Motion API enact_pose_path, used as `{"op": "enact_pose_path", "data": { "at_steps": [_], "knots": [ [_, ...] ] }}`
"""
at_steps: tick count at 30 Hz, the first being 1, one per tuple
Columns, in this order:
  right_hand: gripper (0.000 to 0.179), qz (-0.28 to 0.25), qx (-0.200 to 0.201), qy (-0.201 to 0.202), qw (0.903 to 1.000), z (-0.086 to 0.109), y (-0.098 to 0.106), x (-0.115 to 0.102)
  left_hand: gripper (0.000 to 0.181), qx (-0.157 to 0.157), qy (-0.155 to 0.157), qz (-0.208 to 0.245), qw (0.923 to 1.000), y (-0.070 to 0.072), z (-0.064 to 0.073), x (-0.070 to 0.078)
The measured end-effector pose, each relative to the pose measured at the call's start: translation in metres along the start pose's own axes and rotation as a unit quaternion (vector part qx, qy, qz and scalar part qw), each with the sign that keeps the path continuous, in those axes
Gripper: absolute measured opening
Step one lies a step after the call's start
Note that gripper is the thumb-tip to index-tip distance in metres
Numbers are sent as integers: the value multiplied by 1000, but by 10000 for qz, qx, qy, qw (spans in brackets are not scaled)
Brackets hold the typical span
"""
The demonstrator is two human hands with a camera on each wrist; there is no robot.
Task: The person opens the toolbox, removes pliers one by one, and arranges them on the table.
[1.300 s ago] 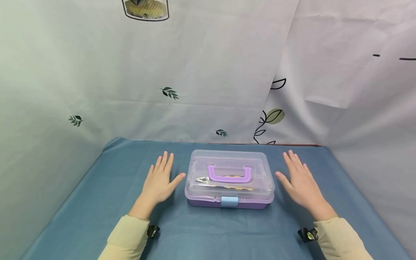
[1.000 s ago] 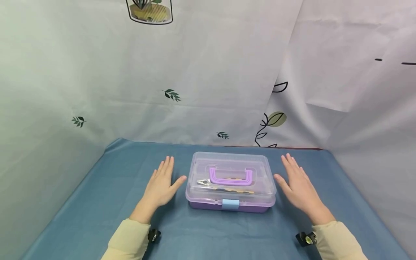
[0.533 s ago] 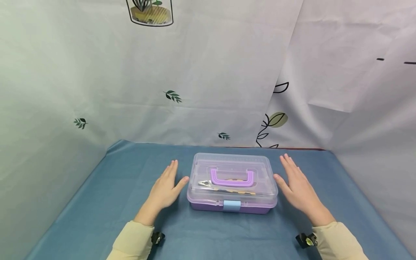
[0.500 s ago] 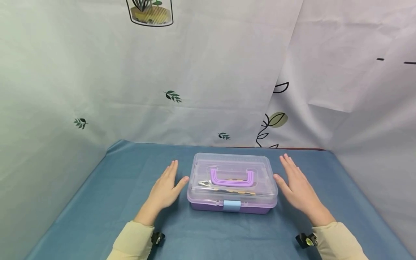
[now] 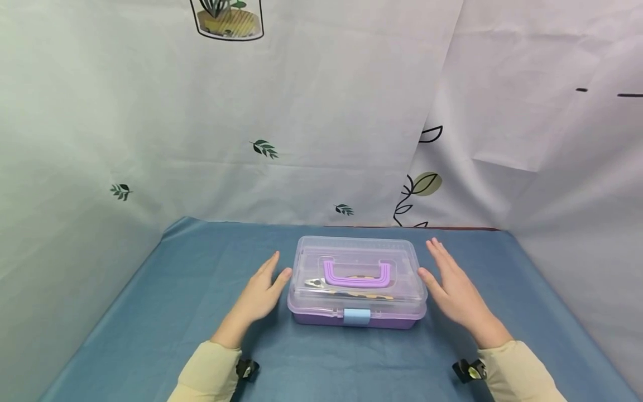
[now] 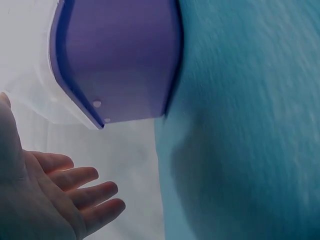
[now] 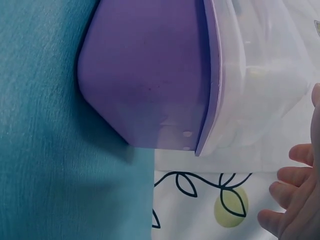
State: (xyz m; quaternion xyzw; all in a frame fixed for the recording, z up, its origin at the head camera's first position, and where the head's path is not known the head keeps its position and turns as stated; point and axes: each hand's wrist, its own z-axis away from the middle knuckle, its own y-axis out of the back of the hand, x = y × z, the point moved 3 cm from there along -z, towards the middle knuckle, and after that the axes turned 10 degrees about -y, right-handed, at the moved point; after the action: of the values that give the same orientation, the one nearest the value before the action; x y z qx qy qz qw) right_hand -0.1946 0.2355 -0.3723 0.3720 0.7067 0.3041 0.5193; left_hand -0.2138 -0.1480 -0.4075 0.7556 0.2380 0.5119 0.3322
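On the blue cloth stands a lidded plastic toolbox (image 5: 356, 321) with a purple base, a clear lid, a purple handle (image 5: 356, 281) and a light-blue latch (image 5: 356, 316). Its lid is down. Through the lid show pliers (image 5: 315, 283) and patterned yellow-black pieces. My left hand (image 5: 256, 296) is held just left of the box, fingers straight and thumb towards the lid. My right hand (image 5: 457, 293) mirrors it on the right side. In the left wrist view the fingers are apart from the purple base (image 6: 120, 55); the right wrist view also shows a gap beside the lid (image 7: 265, 75).
A blue cloth (image 5: 351, 368) covers the table. White fabric (image 5: 321, 111) with printed leaves hangs behind it and along both sides. Dark wrist devices (image 5: 247, 369) sit at both pale sleeve cuffs.
Both hands have drawn inwards towards the sides of the toolbox, the left hand turning more edge-on. The box stays in place on the cloth; the head view shifts slightly.
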Motion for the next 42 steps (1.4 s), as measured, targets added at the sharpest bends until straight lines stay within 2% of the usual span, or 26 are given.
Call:
{"op": "enact_pose_path", "data": {
  "at_steps": [7, 10, 22, 25, 30, 37, 42],
  "knots": [
    [62, -180, -25, -35, 9998, 2, 1, -5, 68, 89, 267, 603, 9978, -4, -5, 4],
    [61, -235, 34, 16, 9997, 2, 1, -6, 67, 110, 291, 833, 9960, -5, -6, 5],
    [56, -440, 73, 135, 9989, 1, -1, -12, 65, 149, 573, 1595, 9854, -9, -10, 9],
    [56, -456, 80, 112, 9989, 2, -1, -13, 64, 157, 592, 1889, 9801, -11, -13, 9],
    [56, -470, 52, 92, 9988, 5, -2, -14, 63, 204, 765, 2438, 9666, -14, -17, 10],
    [56, -487, -16, 106, 9988, 6, -4, -16, 62, 264, 1142, 2618, 9580, -16, -18, 9],
    [57, -501, -85, 109, 9986, 6, -6, -18, 68, 202, 1384, 2948, 9453, -16, -18, 7]
  ]
}}
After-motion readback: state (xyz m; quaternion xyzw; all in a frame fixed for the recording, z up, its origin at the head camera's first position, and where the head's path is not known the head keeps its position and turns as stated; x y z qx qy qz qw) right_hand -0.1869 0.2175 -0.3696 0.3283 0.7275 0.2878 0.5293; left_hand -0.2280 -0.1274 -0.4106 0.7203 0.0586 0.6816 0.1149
